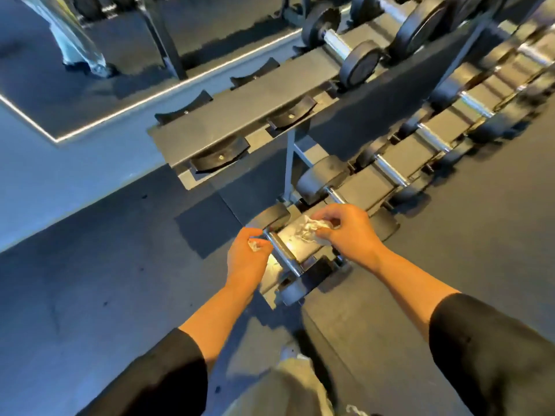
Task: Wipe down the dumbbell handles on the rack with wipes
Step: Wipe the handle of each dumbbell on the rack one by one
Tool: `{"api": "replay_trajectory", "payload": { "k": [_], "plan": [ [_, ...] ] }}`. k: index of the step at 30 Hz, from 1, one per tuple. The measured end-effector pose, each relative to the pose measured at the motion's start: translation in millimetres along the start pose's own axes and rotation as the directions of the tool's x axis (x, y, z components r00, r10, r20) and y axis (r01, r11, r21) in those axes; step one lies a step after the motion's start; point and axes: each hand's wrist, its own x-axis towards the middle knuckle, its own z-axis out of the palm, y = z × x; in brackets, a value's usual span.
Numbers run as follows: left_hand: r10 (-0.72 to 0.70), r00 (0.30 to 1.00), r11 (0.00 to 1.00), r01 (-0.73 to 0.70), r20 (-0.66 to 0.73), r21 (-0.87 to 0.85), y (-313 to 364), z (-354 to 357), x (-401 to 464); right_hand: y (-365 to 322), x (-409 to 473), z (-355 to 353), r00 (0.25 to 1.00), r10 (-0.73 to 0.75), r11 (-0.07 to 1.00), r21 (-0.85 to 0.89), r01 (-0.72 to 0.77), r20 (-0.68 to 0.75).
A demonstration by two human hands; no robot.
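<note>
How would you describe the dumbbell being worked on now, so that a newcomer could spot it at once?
Find the dark two-tier rack; its lower shelf holds a row of dumbbells running away to the right. The nearest dumbbell, at the row's left end, is the one. Unlike its neighbours, it has the left hand beside its chrome handle and the right hand holding a crumpled wipe just beyond it.

No legible text (all blurred).

Nearest dumbbell (285, 256) on the rack's lower shelf (387, 187), more dumbbells (390, 171) ranged behind it to the right. Left hand (247, 259) left of its handle, right hand (345, 232) right. Upper shelf (240, 115) above, behind; mirror (120, 55) beyond.
</note>
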Motion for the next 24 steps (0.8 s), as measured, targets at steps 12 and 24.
{"api": "replay_trajectory", "payload": {
  "k": [12, 24],
  "plan": [
    [-0.323, 0.887, 0.946, 0.292, -0.329, -0.142, 5.2, 106.8, 7.0, 80.4, 89.8, -21.4, 0.903, -0.128, 0.99, -0.001, 0.141, 0.41],
    [-0.367, 0.711, 0.901, 0.431, -0.599, -0.041, -35.5, 177.5, 12.0, 162.9, 126.0, 46.2, 0.826, -0.386, 0.912, 0.037, 0.408, 0.411]
  ]
}}
